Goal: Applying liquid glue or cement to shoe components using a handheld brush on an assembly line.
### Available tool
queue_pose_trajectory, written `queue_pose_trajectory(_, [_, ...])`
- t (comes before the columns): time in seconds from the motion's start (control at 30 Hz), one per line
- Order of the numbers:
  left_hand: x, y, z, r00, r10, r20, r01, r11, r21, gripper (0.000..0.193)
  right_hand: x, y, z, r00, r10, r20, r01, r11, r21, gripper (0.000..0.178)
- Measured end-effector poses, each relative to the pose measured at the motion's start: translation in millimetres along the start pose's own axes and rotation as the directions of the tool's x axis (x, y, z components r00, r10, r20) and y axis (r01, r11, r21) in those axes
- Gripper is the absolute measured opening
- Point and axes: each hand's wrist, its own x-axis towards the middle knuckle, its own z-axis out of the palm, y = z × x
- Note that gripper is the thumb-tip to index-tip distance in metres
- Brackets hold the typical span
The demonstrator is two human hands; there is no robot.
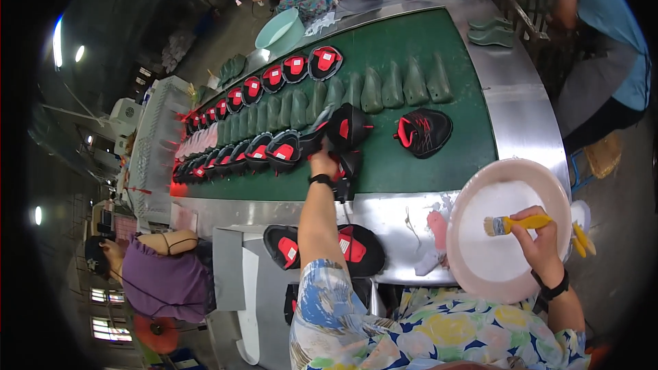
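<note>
My left hand [324, 164] reaches across the belt's near edge, its fingers closed and partly hidden at a black shoe upper [348, 168] with red lining. Another black upper [348, 127] stands just beyond, beside the row of green shoe lasts [371, 91]. My right hand [543, 250] grips the yellow handle of a flat paintbrush [524, 222]. Its pale bristles hang over a wide pinkish basin [510, 170] with a white bottom or contents. A black upper with red laces [423, 133] sits apart on the green belt [473, 137], between my hands but farther off.
Rows of black-and-red uppers [282, 151] flank the lasts, leading to a machine [152, 123] at left. Below my left arm lie more uppers [362, 250]. A mint basin [279, 31] stands at the far edge. Co-workers [168, 270] are at left, across and at right.
</note>
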Motion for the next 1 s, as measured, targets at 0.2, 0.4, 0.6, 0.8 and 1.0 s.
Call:
queue_pose_trajectory(0.2, [-29.7,140.4,17.7,0.624,0.625,-0.469,-0.766,0.607,-0.212,0.034,12.3,-1.4,9.0,0.998,0.070,0.010,-0.071,0.988,0.136,0.013])
queue_pose_trajectory(0.4, [-1.2,57.3,-35.5,0.945,0.316,0.080,0.181,-0.303,-0.936,0.017,11.2,10.5,4.1,0.999,-0.016,0.030,0.013,0.995,0.095,0.017])
queue_pose_trajectory(0.6, [-4.4,-65.7,-47.2,0.990,-0.079,0.120,0.069,-0.472,-0.879,0.007,10.1,3.2,7.6,0.993,0.104,0.063,-0.109,0.991,0.082,0.013])
queue_pose_trajectory(0.8, [-6.5,-140.6,-21.4,0.861,-0.394,0.322,0.186,-0.344,-0.920,0.053,14.7,3.7,7.1,0.998,0.026,0.052,-0.029,0.998,0.052,0.012])
queue_pose_trajectory(1.0, [9.9,-63.1,-51.7,0.609,-0.176,-0.774,-0.009,0.974,-0.228,0.035,10.0,12.8,3.6,0.998,0.059,0.029,-0.060,0.997,0.045,0.013])
